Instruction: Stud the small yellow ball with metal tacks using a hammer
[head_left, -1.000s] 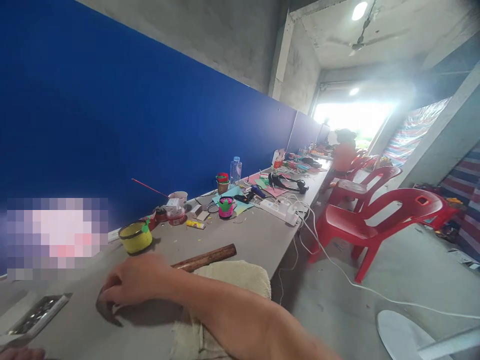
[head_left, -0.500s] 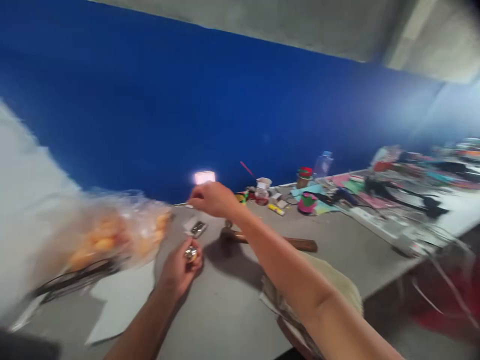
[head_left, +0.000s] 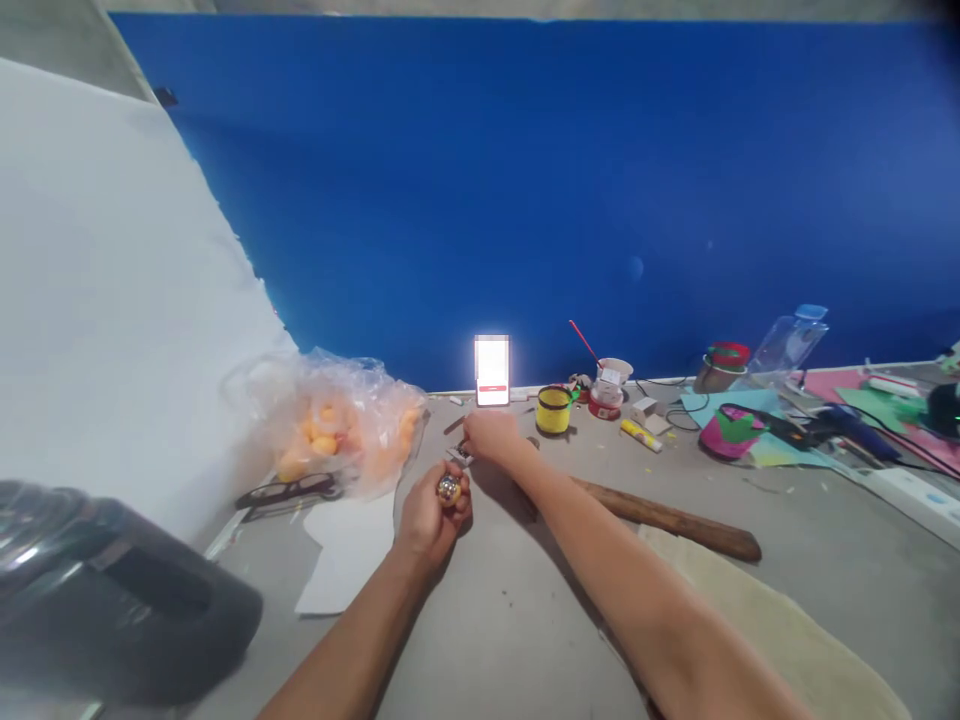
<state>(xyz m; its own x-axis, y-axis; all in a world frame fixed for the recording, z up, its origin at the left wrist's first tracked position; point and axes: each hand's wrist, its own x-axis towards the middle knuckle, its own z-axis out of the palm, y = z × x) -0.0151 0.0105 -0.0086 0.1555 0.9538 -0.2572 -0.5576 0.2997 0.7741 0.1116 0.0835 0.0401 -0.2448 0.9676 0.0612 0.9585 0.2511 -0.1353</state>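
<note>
My left hand (head_left: 431, 515) is closed around a small round gold-rimmed piece (head_left: 448, 489) with a shiny silver top; its exact kind is unclear. Just beyond it, my right hand (head_left: 491, 438) reaches down with curled fingers over a small whitish packet (head_left: 460, 456) of dark metal bits. The fingertips are largely hidden, so what they pinch cannot be made out. Under the right forearm lies a hammer with a wooden handle (head_left: 675, 520), its head partly covered by the arm.
A lit phone (head_left: 492, 370) leans on the blue wall. Left are a plastic bag of orange fruit (head_left: 322, 430), eyeglasses (head_left: 289, 492), white paper (head_left: 349, 550) and a dark bottle (head_left: 127, 600). Right are a yellow cup (head_left: 553, 410), glue stick (head_left: 640, 435), cloth (head_left: 765, 610) and power strip (head_left: 915, 500).
The view has swung left and steadied. My right hand has come down from near the phone to the packet. My left hand still holds the round piece.
</note>
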